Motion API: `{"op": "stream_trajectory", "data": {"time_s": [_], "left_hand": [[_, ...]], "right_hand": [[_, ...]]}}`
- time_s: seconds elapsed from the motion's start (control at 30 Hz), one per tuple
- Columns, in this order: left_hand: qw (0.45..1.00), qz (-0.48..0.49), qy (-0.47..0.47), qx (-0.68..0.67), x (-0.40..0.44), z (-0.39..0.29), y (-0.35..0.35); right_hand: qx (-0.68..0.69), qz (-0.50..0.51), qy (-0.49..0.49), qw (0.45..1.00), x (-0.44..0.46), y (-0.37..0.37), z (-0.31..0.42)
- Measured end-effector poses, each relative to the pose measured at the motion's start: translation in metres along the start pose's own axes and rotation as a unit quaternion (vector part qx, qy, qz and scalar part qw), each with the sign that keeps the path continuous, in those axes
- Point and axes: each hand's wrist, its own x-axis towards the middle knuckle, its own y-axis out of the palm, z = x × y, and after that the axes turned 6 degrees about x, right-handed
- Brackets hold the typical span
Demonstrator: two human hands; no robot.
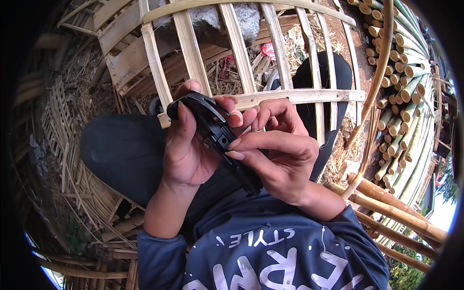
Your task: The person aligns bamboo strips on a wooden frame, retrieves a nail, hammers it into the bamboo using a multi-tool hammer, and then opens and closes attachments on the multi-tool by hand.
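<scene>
A long black hand tool [220, 137] with a rounded upper end and a slotted side is held tilted above my lap; its exact kind is unclear. My left hand [183, 157] wraps round its upper part, thumb on the near side and fingers behind. Close against the tool's right side, my right hand [287, 154] has its thumb and forefinger pinched together at the edge. Whatever lies between those fingertips is too small to make out. Just beyond both hands, a frame of split bamboo slats [295, 96] rests across my legs.
Cut bamboo poles [401, 101] are stacked at the right, their ends facing me. Thicker bamboo rails [386, 205] cross at the lower right. A slatted wooden piece [130, 53] and a grey stone block [212, 24] lie ahead. Bamboo strips [92, 188] litter the left ground.
</scene>
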Motion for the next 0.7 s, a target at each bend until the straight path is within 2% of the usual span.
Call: {"op": "stream_trajectory", "data": {"time_s": [0.03,0.17,0.23,0.7], "left_hand": [[1.0,-0.006,-0.009,0.025,0.0,-0.001,0.002],[0.998,0.001,0.018,-0.058,-0.001,0.006,-0.005],[0.998,-0.004,0.013,-0.059,-0.002,0.006,-0.007],[1.0,0.012,-0.019,0.004,-0.001,-0.001,0.001]], "right_hand": [[0.003,-0.001,-0.001,1.0,0.0,0.001,0.0],[0.003,0.025,0.02,0.999,0.0,-0.001,0.001],[0.006,0.023,0.027,0.999,-0.002,-0.001,0.0],[-0.068,0.027,-0.065,0.995,-0.011,-0.007,-0.007]]}}
